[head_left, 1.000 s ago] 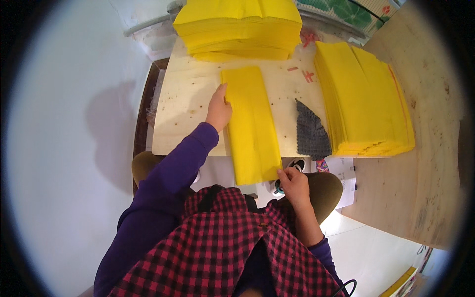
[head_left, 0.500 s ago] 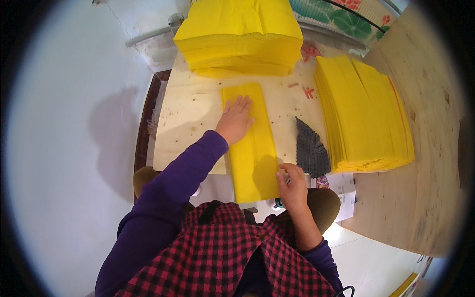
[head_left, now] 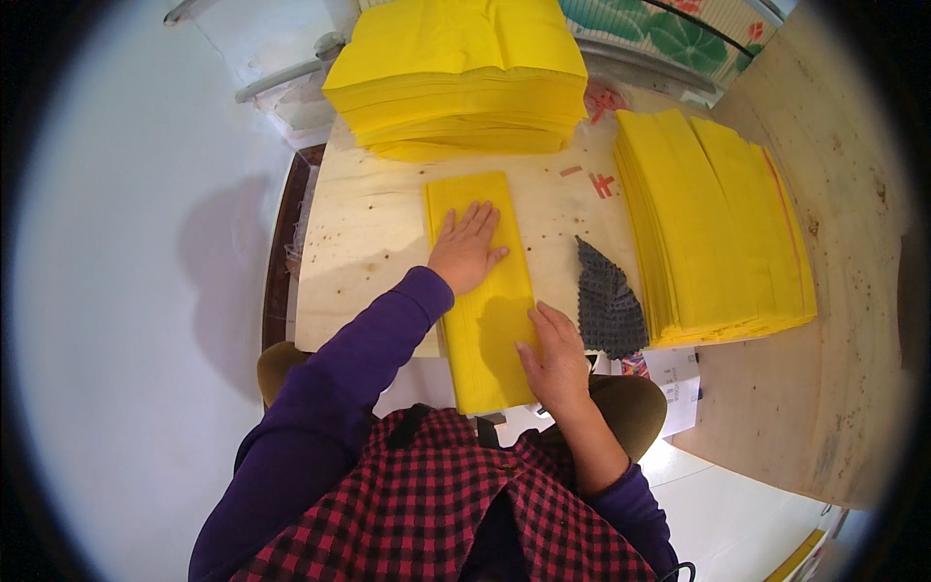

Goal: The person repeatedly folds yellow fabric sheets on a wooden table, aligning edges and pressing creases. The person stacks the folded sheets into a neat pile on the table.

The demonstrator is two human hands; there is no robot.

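A long folded yellow cloth (head_left: 490, 349) lies lengthwise before me on the wooden table, its near end hanging past the front edge. My left hand (head_left: 469, 250) rests flat on its upper part, fingers extended and thumb out to the side. At the cloth's right edge, near the table front, is my right hand (head_left: 560, 361), its thumb over the cloth and its fingers stretched along the border, apart from the thumb. Just right of that hand lies a dark grey scrap of fabric (head_left: 608, 306) with a jagged edge.
A tall stack of yellow cloth (head_left: 465, 102) stands at the back of the wooden table (head_left: 349, 223); another stack (head_left: 713, 233) is on the right. Small red strips (head_left: 601, 184) lie between them. A white wall (head_left: 116, 291) is at left, a wooden panel (head_left: 824, 291) at right.
The folded cloth has shifted slightly toward me and to the left. My right hand has moved a little left and nearer, its thumb now over the cloth; my left hand still lies flat.
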